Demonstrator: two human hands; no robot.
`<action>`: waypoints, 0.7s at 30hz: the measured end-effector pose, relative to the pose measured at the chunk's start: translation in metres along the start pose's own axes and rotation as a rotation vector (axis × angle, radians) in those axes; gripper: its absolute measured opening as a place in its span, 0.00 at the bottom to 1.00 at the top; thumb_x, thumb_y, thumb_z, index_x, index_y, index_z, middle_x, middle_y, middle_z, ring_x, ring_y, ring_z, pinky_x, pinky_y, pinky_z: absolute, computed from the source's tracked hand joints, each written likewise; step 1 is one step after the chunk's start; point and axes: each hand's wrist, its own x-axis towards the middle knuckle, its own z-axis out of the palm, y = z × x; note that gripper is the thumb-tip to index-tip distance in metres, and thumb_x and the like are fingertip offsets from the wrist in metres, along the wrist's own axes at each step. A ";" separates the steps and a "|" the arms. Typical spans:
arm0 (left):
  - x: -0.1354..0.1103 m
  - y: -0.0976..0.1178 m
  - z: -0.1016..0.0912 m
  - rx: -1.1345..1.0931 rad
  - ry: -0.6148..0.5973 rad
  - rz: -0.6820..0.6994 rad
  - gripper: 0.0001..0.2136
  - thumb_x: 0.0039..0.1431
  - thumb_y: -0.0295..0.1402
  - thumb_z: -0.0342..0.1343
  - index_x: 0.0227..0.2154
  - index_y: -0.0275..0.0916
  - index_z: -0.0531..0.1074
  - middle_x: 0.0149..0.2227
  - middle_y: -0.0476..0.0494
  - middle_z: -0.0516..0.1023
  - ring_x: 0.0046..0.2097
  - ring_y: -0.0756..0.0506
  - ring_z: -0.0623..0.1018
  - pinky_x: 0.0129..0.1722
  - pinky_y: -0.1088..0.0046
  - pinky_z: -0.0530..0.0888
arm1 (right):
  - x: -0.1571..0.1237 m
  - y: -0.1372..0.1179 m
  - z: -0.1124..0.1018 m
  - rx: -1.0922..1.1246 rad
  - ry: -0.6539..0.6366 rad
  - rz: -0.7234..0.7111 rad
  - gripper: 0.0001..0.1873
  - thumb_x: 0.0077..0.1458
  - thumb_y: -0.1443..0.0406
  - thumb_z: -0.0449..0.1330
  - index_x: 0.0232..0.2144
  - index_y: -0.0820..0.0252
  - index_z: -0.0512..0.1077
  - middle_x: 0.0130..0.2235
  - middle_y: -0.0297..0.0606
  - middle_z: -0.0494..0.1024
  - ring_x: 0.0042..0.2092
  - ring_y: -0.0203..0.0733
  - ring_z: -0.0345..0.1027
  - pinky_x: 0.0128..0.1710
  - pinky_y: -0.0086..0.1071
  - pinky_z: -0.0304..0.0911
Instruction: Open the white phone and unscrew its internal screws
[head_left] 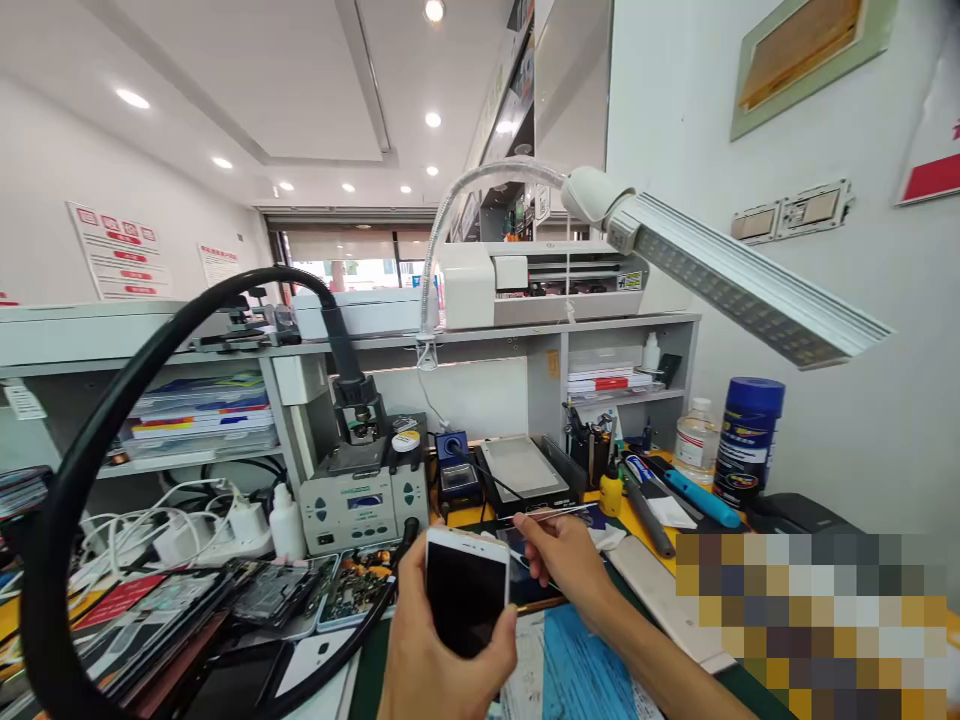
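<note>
My left hand (450, 640) is closed around a smartphone (466, 590) with a white front edge and a dark screen. It is held upright, its screen facing me. Just right of the phone, my right hand (562, 560) pinches a thin silver tool (574, 510), which points sideways and looks like tweezers. The fingertips partly cover it, so its exact kind is hard to make out. Under my right forearm lies a blue cloth (574, 665). A long pale phone-like panel (667, 600) rests to the right of that forearm.
A grey rework station (356, 510) with a black hose (45, 500) stands at left. Phone parts fill a tray (356, 585). A lamp (750, 280) hangs overhead. A yellow bottle (610, 492), blue-handled tool (701, 498) and spray can (750, 440) stand or lie at right.
</note>
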 end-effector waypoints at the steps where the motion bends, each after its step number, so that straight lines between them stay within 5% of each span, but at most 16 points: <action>1: -0.003 -0.002 0.002 -0.002 0.003 0.012 0.35 0.50 0.40 0.62 0.61 0.41 0.59 0.57 0.33 0.73 0.59 0.29 0.74 0.58 0.44 0.71 | -0.001 0.000 0.000 -0.001 0.000 -0.005 0.20 0.51 0.49 0.67 0.27 0.61 0.75 0.18 0.27 0.71 0.16 0.33 0.63 0.14 0.25 0.55; 10: -0.013 0.008 0.004 0.024 -0.005 0.006 0.37 0.46 0.35 0.60 0.61 0.41 0.56 0.60 0.30 0.69 0.60 0.28 0.73 0.59 0.46 0.68 | -0.003 -0.002 0.000 -0.036 0.003 -0.032 0.20 0.53 0.51 0.67 0.22 0.59 0.71 0.17 0.28 0.70 0.17 0.34 0.63 0.15 0.25 0.55; 15: -0.011 0.015 0.004 0.018 -0.037 -0.120 0.39 0.42 0.37 0.60 0.60 0.39 0.57 0.61 0.29 0.69 0.61 0.27 0.72 0.62 0.47 0.64 | -0.006 -0.004 -0.001 -0.057 0.004 -0.011 0.18 0.55 0.52 0.66 0.26 0.61 0.75 0.18 0.29 0.71 0.18 0.35 0.64 0.16 0.26 0.57; 21: 0.009 0.004 -0.001 -0.418 -0.109 -0.297 0.34 0.46 0.45 0.63 0.56 0.38 0.62 0.53 0.34 0.76 0.57 0.33 0.75 0.60 0.57 0.68 | -0.009 -0.010 0.000 -0.084 0.008 -0.041 0.24 0.52 0.48 0.67 0.18 0.59 0.70 0.17 0.30 0.70 0.18 0.36 0.62 0.17 0.28 0.56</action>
